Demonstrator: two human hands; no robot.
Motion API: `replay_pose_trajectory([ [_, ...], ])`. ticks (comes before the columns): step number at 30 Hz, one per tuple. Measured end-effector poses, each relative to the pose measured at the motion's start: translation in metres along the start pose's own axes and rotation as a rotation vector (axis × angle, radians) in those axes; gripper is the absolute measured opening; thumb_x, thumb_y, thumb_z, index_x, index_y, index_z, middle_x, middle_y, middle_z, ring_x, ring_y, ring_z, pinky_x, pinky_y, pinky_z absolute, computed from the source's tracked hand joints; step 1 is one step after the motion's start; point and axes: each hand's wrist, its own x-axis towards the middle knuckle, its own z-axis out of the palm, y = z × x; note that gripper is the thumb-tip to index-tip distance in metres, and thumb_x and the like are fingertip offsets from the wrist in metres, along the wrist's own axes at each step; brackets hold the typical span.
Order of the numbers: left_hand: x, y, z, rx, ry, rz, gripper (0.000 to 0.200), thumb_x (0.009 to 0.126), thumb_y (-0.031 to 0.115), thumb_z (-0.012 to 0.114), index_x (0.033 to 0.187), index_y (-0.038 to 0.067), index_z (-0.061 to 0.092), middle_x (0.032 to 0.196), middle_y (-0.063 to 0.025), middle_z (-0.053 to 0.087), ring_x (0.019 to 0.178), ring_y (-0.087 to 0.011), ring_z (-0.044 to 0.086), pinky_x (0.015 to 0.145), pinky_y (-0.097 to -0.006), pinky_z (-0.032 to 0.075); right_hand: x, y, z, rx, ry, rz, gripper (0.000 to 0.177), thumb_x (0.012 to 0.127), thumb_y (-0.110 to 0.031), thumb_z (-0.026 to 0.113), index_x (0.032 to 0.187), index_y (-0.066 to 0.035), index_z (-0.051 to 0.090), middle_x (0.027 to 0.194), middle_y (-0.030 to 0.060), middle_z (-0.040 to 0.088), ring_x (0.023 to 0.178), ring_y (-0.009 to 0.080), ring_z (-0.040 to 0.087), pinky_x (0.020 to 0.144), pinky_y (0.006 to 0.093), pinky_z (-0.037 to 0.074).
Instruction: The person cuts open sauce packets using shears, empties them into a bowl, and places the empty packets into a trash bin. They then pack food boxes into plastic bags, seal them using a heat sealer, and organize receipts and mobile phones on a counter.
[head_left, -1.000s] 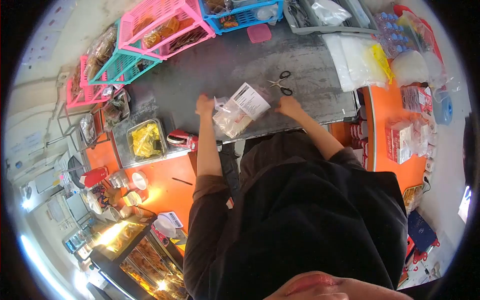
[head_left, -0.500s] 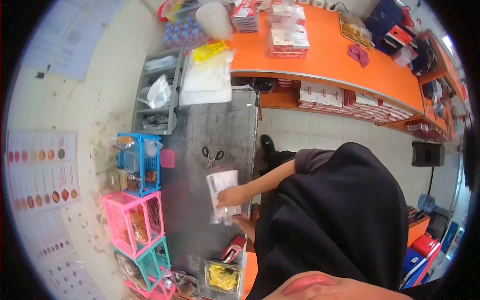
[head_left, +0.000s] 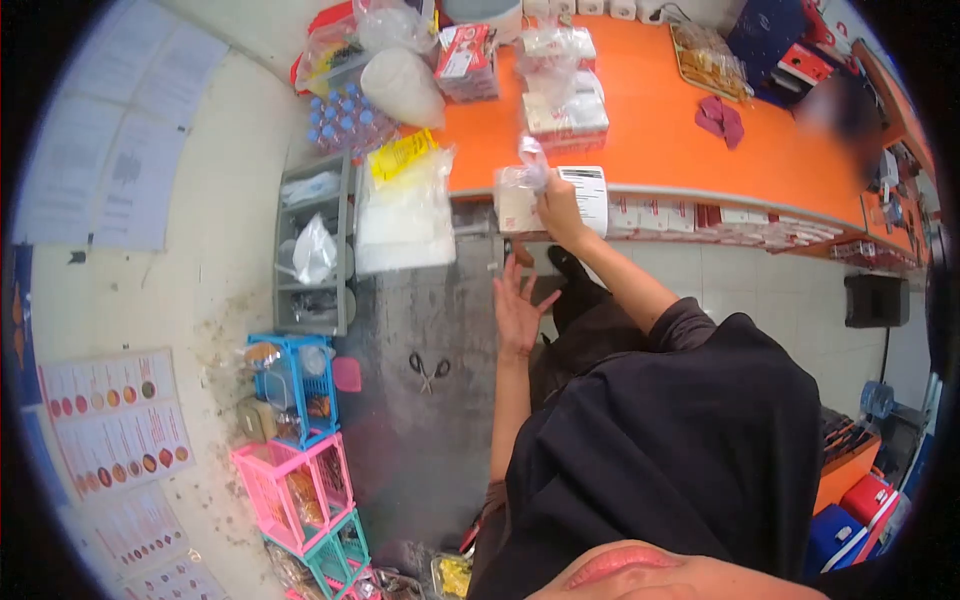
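Note:
My right hand (head_left: 563, 212) grips a bagged box (head_left: 517, 203) at the near edge of the orange counter. It is pale, wrapped in clear plastic, with a printed white label (head_left: 590, 188) showing to the right of my fingers. Bunched plastic rises above the hand. My left hand (head_left: 518, 312) is empty, fingers spread, a little below the box and beside the dark table. Behind the box, a stack of similar red-and-white boxes (head_left: 568, 122) with plastic on top stands on the counter. A pair of black-handled scissors (head_left: 428, 372) lies spread on the dark table.
Clear bags (head_left: 405, 230) and a yellow packet (head_left: 400, 155) lie beside a grey divided organiser (head_left: 315, 305). Blue-capped bottles (head_left: 350, 122) stand behind. Blue (head_left: 300, 385) and pink baskets (head_left: 290, 490) line the wall. A maroon cloth (head_left: 720, 120) rests on the orange counter (head_left: 660, 120).
My right hand has carried the bagged box from the dark table up to the orange counter's edge. My left hand has come off it and spread its fingers. The view has shifted.

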Motion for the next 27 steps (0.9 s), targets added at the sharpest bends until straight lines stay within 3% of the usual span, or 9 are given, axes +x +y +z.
replay_pose_trajectory([
  [4, 0.106, -0.007, 0.053, -0.065, -0.007, -0.185, 0.072, 0.091, 0.062, 0.031, 0.148, 0.023, 0.008, 0.150, -0.0175, 0.003, 0.135, -0.0394, 0.018, 0.096, -0.0677, 0.033, 0.068, 0.093, -0.006, -0.121, 0.002, -0.021, 0.058, 0.072, 0.009, 0.043, 0.130, 0.003, 0.042, 0.066, 0.0240, 0.055, 0.063, 0.0388, 0.059, 0.058, 0.0425, 0.046],
  [6, 0.154, -0.006, 0.075, -0.349, 0.129, -0.291, 0.074, 0.091, 0.063, 0.032, 0.147, 0.022, 0.007, 0.148, -0.0236, 0.006, 0.131, -0.0448, 0.026, 0.096, -0.0678, 0.033, 0.093, 0.093, -0.015, 0.043, -0.121, 0.308, 0.055, 0.072, 0.010, 0.046, 0.127, 0.005, 0.044, 0.074, 0.0258, 0.058, 0.068, 0.0424, 0.059, 0.062, 0.0436, 0.048],
  [7, 0.182, -0.017, 0.069, -0.354, 0.007, -0.248, 0.072, 0.091, 0.062, 0.031, 0.146, 0.017, 0.015, 0.145, -0.0282, 0.015, 0.127, -0.0484, 0.031, 0.096, -0.0680, 0.032, 0.095, 0.120, -0.009, 0.104, -0.122, 0.279, 0.052, 0.072, 0.007, 0.048, 0.124, 0.004, 0.047, 0.077, 0.0243, 0.058, 0.072, 0.0414, 0.059, 0.066, 0.0445, 0.048],
  [10, 0.239, -0.040, 0.048, -0.402, -0.062, -0.347, 0.068, 0.092, 0.059, 0.029, 0.142, 0.013, 0.026, 0.142, -0.0261, 0.028, 0.127, -0.0474, 0.031, 0.097, -0.0676, 0.031, 0.083, 0.165, -0.002, -0.240, -0.216, 0.025, 0.049, 0.070, 0.001, 0.054, 0.119, 0.004, 0.050, 0.088, 0.0247, 0.058, 0.082, 0.0405, 0.058, 0.071, 0.0474, 0.048],
  [15, 0.264, -0.048, 0.055, -0.420, 0.123, -0.313, 0.059, 0.095, 0.048, 0.026, 0.138, 0.009, 0.036, 0.141, -0.0176, 0.036, 0.127, -0.0399, 0.037, 0.099, -0.0620, 0.035, 0.085, 0.200, -0.011, -0.166, -0.366, -0.244, 0.051, 0.062, -0.002, 0.062, 0.112, 0.004, 0.053, 0.097, 0.0207, 0.060, 0.088, 0.0388, 0.059, 0.079, 0.0437, 0.049],
  [20, 0.287, -0.038, 0.059, -0.401, 0.039, -0.265, 0.061, 0.095, 0.052, 0.029, 0.139, 0.010, 0.033, 0.140, -0.0142, 0.037, 0.125, -0.0374, 0.040, 0.099, -0.0569, 0.037, 0.110, 0.205, -0.010, -0.152, -0.402, -0.255, 0.049, 0.062, -0.001, 0.060, 0.110, 0.004, 0.053, 0.102, 0.0231, 0.059, 0.089, 0.0403, 0.058, 0.079, 0.0446, 0.048],
  [23, 0.300, -0.023, 0.074, -0.316, 0.059, -0.258, 0.063, 0.094, 0.055, 0.030, 0.138, 0.011, 0.034, 0.139, -0.0135, 0.040, 0.124, -0.0381, 0.041, 0.098, -0.0599, 0.036, 0.133, 0.200, -0.005, -0.297, -0.538, -0.062, 0.053, 0.064, -0.003, 0.061, 0.116, 0.003, 0.052, 0.106, 0.0248, 0.057, 0.096, 0.0423, 0.055, 0.082, 0.0466, 0.046],
  [26, 0.303, -0.014, 0.043, -0.352, 0.055, -0.372, 0.061, 0.092, 0.055, 0.036, 0.135, 0.012, 0.040, 0.131, -0.0121, 0.048, 0.121, -0.0375, 0.044, 0.096, -0.0622, 0.035, 0.172, 0.148, -0.006, -0.293, -0.483, -0.183, 0.052, 0.070, -0.007, 0.065, 0.119, 0.000, 0.051, 0.105, 0.0208, 0.056, 0.098, 0.0370, 0.054, 0.086, 0.0438, 0.043],
  [27, 0.303, -0.006, 0.029, -0.174, 0.140, -0.551, 0.058, 0.091, 0.053, 0.038, 0.132, 0.012, 0.043, 0.126, -0.0126, 0.051, 0.118, -0.0370, 0.046, 0.093, -0.0629, 0.037, 0.189, 0.117, -0.007, -0.254, -0.530, -0.202, 0.052, 0.070, -0.007, 0.065, 0.119, 0.000, 0.051, 0.105, 0.0208, 0.056, 0.098, 0.0370, 0.054, 0.086, 0.0438, 0.043],
])
